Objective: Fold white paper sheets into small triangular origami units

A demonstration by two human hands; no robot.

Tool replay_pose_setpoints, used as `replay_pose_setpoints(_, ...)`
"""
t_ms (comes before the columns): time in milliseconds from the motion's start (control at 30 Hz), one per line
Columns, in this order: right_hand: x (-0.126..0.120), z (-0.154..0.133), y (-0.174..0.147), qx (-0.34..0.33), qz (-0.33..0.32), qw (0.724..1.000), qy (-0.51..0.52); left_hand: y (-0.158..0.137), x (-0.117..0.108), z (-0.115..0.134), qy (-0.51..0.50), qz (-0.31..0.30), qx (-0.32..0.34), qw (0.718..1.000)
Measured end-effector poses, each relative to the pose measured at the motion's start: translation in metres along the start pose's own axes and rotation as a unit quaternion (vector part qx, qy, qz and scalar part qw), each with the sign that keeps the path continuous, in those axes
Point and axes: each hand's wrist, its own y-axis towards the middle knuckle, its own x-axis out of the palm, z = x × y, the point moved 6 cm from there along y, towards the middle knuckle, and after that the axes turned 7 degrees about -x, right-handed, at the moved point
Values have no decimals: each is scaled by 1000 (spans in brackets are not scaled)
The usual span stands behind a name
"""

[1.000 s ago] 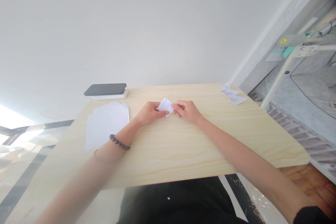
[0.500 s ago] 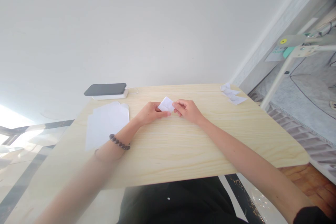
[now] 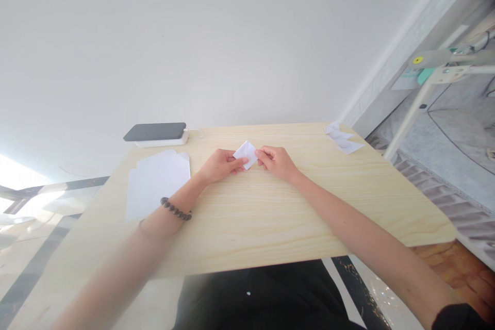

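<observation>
A small square of folded white paper is held between my two hands, one corner pointing away from me. My left hand grips its left side, the thumb lying on the front face and the fingers behind. At the right corner, my right hand pinches the paper between thumb and forefinger, the other fingers curled in. Creases show on the face, but their exact layout is too faint to tell. Left of my left hand lie several sheets of white paper, overlapping.
The light wooden table stands against a white wall. At its back left a dark phone rests on a white block with a cable. Folded white paper pieces lie at the back right. A pale metal frame stands beyond the right edge.
The folded paper has turned slightly and shifted a little up and right. My left thumb has drawn back and up along its face. My right hand keeps its pinch.
</observation>
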Motion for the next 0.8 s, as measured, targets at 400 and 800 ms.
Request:
replay_pose_setpoints(400,0,-5,1,-35,0,996,-80,3,1,-2,-64,-43,22,997)
replay_pose_setpoints(800,4,-7,-2,-20,-36,999,6,1,0,2,57,-12,27,998)
